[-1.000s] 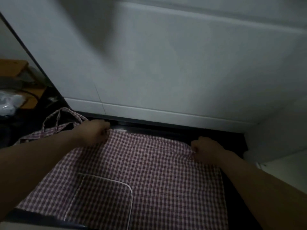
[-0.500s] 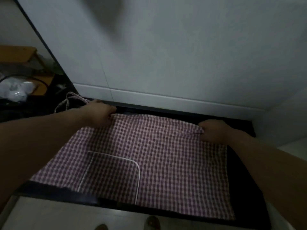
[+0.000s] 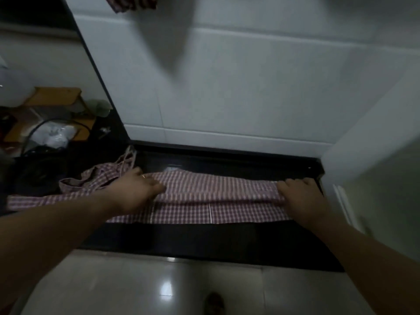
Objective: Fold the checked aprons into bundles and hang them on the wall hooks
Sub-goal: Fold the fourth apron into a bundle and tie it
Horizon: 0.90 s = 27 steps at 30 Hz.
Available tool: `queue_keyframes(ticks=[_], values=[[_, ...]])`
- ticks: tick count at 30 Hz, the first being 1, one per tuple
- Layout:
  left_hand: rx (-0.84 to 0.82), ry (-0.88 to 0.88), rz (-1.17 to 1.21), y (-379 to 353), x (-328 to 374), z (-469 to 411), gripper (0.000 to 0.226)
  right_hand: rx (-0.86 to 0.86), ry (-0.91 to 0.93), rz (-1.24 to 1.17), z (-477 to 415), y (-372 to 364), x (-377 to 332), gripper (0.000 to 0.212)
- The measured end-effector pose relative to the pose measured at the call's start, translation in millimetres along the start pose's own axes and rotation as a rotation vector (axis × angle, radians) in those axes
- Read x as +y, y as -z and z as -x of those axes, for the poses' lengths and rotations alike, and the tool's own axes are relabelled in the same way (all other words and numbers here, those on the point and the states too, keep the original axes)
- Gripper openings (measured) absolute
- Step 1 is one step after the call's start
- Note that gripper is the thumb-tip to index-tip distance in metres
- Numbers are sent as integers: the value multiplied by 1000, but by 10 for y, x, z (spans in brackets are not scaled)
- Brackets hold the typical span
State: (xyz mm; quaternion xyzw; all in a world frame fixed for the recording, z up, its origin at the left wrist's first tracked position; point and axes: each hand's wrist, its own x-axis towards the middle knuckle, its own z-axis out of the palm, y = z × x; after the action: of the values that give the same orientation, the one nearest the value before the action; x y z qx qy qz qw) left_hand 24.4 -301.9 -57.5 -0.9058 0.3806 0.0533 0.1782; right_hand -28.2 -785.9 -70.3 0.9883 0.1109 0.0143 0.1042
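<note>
Each grip is closed on cloth: the left hand (image 3: 136,192) and the right hand (image 3: 302,196) pinch the two ends of a fold in the checked apron (image 3: 216,189), which lies as a long band across the black worktop (image 3: 204,237). It looks light, limp and apt to slide open, so holding the fold by its ends should keep the layers aligned. Its straps (image 3: 126,161) trail off to the left. Another checked cloth (image 3: 131,3) hangs on the wall (image 3: 250,87) above.

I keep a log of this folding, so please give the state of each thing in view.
checked apron: on the black counter, folded over once, not yet a bundle.
apron straps: loose, bunched at the left.
left hand: holds the fold's left end.
right hand: holds the fold's right end.
second apron: hangs on the wall above, mostly out of frame.
</note>
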Motion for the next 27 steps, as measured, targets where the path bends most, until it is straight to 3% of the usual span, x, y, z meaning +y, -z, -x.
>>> queue_keyframes(ticks=[2, 4, 11, 12, 15, 20, 21, 23, 25, 27], values=[[-144, 16, 84, -153, 170, 59, 42, -148, -46, 1, 102, -130, -59, 39], [-241, 78, 146, -249, 321, 69, 52, -175, -87, 26, 38, -228, -97, 33], [-173, 217, 174, -447, 574, 69, 53, 164, -80, 118, -215, -319, 9, 27], [-182, 225, 201, -476, 614, 73, 51, 72, -89, 141, -137, -367, 24, 27], [-172, 252, 281, -549, 704, 101, 53, -439, -156, 147, 169, -548, 40, 50], [91, 259, 444, -523, 694, -98, 67, -687, -275, -110, -24, -229, 87, 45], [141, 258, 464, -514, 693, -242, 65, -649, -350, -227, -107, -198, 125, 52], [203, 286, 458, -469, 741, -539, 57, -387, -585, -552, -241, -222, 167, 60], [201, 317, 474, -438, 814, -787, 60, -258, -787, -797, -367, -324, 159, 56], [165, 312, 475, -416, 878, -926, 66, -222, -826, -928, -464, -447, 168, 44]])
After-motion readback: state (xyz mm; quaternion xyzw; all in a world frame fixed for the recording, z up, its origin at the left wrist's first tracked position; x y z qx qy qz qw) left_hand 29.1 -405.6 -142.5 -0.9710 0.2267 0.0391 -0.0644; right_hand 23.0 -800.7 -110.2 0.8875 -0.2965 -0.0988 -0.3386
